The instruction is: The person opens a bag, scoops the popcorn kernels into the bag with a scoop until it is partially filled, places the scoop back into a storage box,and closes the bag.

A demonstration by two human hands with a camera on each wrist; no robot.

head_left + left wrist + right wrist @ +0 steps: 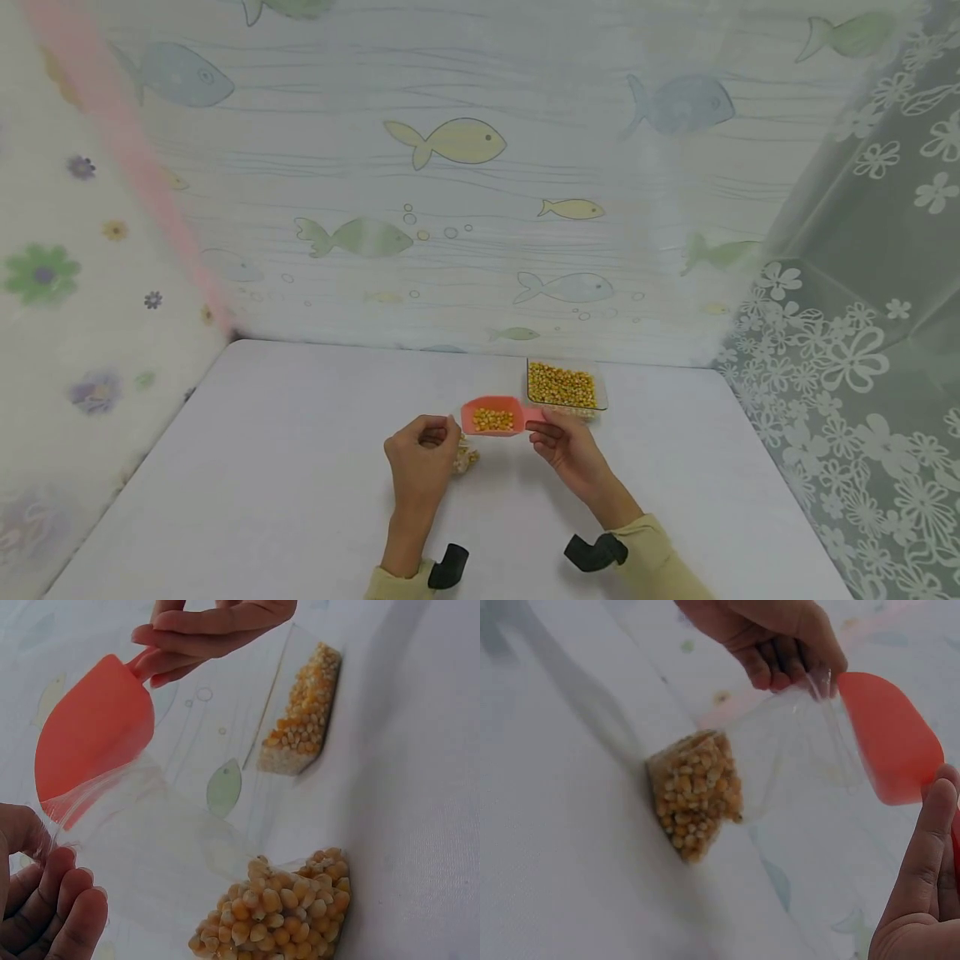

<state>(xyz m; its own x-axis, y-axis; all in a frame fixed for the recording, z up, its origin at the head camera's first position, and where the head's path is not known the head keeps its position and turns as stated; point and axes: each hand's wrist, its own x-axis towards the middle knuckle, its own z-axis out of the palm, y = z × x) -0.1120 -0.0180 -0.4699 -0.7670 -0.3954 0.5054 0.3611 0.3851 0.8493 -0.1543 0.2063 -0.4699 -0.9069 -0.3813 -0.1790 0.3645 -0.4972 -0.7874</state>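
Observation:
My left hand (424, 458) pinches the top edge of a clear plastic bag (172, 832) between thumb and fingers. Corn kernels (277, 907) fill the bag's bottom, which stands on the table. With my right hand (573, 458) I hold a red-orange scoop (492, 402) by its handle, level above the bag. More kernels (492, 420) lie in the scoop's bowl. In the left wrist view the scoop's tip overlaps the bag's mouth, close to the left fingertips (64, 859).
Behind the right hand stands a clear rectangular container (601, 392) of corn kernels. A white table (300, 400) lies under everything, with a fish-patterned curtain (450, 267) along its back edge. Black wrist mounts (448, 567) sit at both sleeves.

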